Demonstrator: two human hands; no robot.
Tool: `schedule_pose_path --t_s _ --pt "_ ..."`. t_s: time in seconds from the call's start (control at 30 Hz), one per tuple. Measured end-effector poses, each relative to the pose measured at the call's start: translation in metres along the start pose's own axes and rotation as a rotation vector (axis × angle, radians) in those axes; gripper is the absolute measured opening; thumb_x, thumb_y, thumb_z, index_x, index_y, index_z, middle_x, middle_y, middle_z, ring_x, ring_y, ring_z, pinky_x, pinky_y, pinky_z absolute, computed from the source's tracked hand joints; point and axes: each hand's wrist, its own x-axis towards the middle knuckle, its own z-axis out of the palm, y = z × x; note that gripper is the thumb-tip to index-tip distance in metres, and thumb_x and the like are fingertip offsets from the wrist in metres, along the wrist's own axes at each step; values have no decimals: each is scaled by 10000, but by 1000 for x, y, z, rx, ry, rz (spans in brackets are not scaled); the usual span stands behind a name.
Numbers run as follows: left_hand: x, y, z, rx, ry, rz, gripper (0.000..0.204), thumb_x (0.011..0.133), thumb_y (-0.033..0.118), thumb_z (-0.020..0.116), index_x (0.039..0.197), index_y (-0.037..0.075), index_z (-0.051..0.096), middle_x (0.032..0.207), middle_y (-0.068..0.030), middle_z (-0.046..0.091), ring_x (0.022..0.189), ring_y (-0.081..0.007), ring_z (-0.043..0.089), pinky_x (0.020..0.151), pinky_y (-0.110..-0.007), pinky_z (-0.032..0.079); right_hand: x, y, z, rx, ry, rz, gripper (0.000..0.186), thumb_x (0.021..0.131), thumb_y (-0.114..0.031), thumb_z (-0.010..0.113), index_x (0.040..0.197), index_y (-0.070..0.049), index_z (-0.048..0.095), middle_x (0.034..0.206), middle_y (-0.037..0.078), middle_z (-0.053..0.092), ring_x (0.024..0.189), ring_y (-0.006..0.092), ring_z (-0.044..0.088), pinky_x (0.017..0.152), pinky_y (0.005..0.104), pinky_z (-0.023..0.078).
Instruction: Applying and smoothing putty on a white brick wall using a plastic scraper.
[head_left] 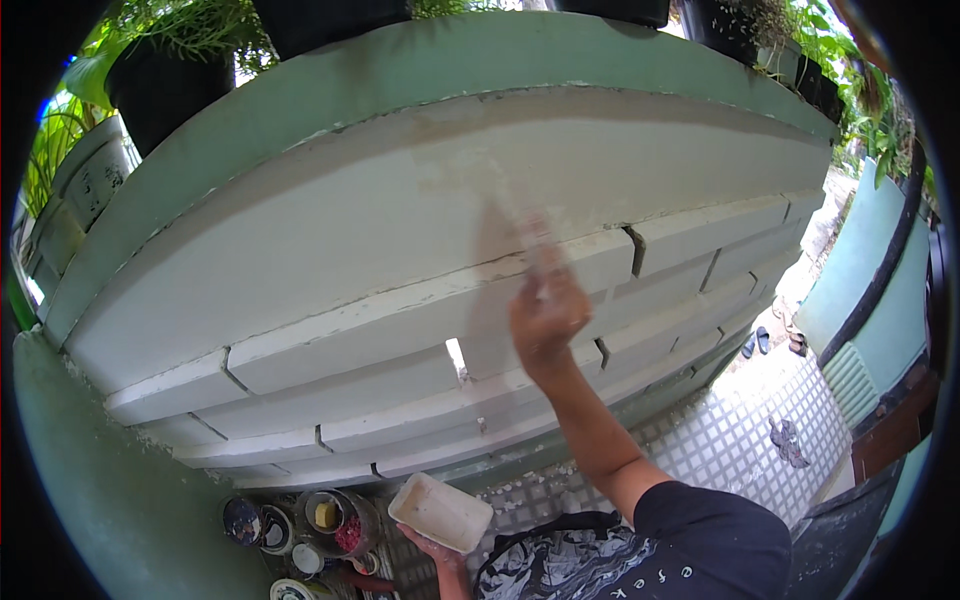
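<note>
My right hand [545, 310] is raised against the white wall [300, 220] and is closed on a pale paintbrush-like tool [530, 225], blurred by motion, whose tip is at the upper plain band, above the block-patterned rows. A faint darker, damp-looking patch shows around and above the tip. Low in the view, my left hand [428, 540] grips a shallow cream rectangular plastic tub [440, 510], tilted toward me; pale residue lines its inside.
Buckets and cans [300, 530] crowd the lower left beside a green side wall [100, 470]. Potted plants [160, 90] stand on the green ledge [330, 95]. To the right, sandals [762, 340] and a crumpled rag [787, 442] lie on the tiled floor [720, 420], near a leaning pale-blue panel [865, 250].
</note>
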Motion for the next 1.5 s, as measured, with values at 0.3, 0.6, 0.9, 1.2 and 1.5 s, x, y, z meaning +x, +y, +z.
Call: schedule_pose_path --t_s 0.3,0.6,0.9,1.2,1.5 --pt "-14 -4 -13 68 8 -57 790 818 741 330 1378 185 352 1337 -60 453 1176 -307 486 966 -516 414 -22 -23 44 63 -252 205 635 668 120 512 1283 -35 500 1372 240 395 1190 371 485 931 418 462" --pt "-17 -2 -20 69 -2 -83 776 829 724 335 1378 176 352 1324 -67 466 1162 -301 499 966 -496 422 11 14 -2 71 106 390 546 644 161 459 1167 46 565 1134 206 611 1024 295 623 851 356 510" --pt "-21 3 -5 167 -21 -99 799 819 733 345 1378 162 351 1313 -73 476 1152 -303 509 953 -488 438 -15 -65 42 354 -240 164 582 663 142 501 1218 -27 544 1120 205 604 1012 337 609 850 396 510" --pt "-32 7 15 201 -8 -93 841 793 759 354 1378 155 351 1306 -79 480 1146 -314 513 939 -501 448 21 4 33 -177 113 180 593 659 147 506 1210 -63 570 1154 171 610 997 288 633 762 354 536" --pt "-30 12 13 156 48 -202 865 770 782 356 1375 164 355 1303 -86 481 1141 -327 514 933 -527 443 27 -27 11 101 162 100 405 742 77 524 1127 -15 611 939 181 654 815 308 665 672 384 530"
